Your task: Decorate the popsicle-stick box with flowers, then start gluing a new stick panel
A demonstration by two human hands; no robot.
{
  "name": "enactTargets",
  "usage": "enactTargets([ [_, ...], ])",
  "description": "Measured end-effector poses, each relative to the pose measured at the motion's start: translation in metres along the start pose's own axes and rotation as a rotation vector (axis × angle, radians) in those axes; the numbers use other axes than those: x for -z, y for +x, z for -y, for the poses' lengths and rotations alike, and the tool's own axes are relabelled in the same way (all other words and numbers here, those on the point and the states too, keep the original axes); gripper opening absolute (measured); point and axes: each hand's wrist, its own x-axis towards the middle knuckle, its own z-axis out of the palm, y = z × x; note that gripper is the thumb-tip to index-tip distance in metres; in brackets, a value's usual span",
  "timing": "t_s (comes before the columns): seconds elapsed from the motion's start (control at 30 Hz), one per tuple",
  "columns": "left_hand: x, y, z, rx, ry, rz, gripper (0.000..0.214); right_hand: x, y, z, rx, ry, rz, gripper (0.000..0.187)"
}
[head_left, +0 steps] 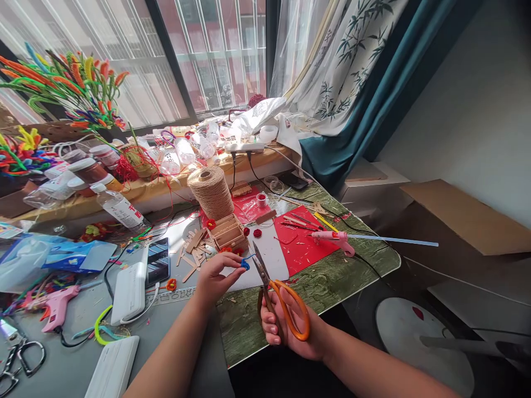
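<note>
Between thumb and fingertips, my left hand (216, 275) pinches a small curled blue pipe cleaner (245, 265), its loose end pointing right. My right hand (290, 326) is wrapped round the orange handles of a pair of scissors (262, 269). The scissor blades point up and away, partly apart, close to the blue end; whether they touch it I cannot tell. Just beyond stands a small craft-stick box (228, 235) with red flowers on its edges. Two dark red curled flowers (258, 233) lie beside it on white paper.
A big twine spool (211, 192) stands behind the box, and loose craft sticks (194, 249) lie left of it. On the red sheet (305, 249) rests a pink glue gun (333, 236) with a long glue stick. Phone (158, 261), power bank (128, 293) and another glue gun (58, 307) are at left.
</note>
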Motion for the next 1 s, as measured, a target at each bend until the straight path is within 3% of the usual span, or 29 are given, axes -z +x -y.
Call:
enactTargets([
  [0.4,-0.001,0.004,-0.008,-0.068,0.061,0.074,0.012,-0.006,0.010,-0.010,0.096,-0.001,-0.029,0.052],
  [0.63,-0.002,0.004,-0.006,-0.070,0.089,0.002,0.013,-0.007,0.013,-0.016,0.108,-0.069,-0.086,0.058],
  [0.87,-0.002,0.002,-0.002,-0.059,0.115,-0.024,0.013,-0.015,0.010,-0.010,0.034,-0.018,0.036,0.071],
  [1.0,-0.001,0.002,-0.003,-0.063,0.124,-0.057,0.013,-0.012,0.013,-0.009,0.064,0.022,0.006,0.073],
])
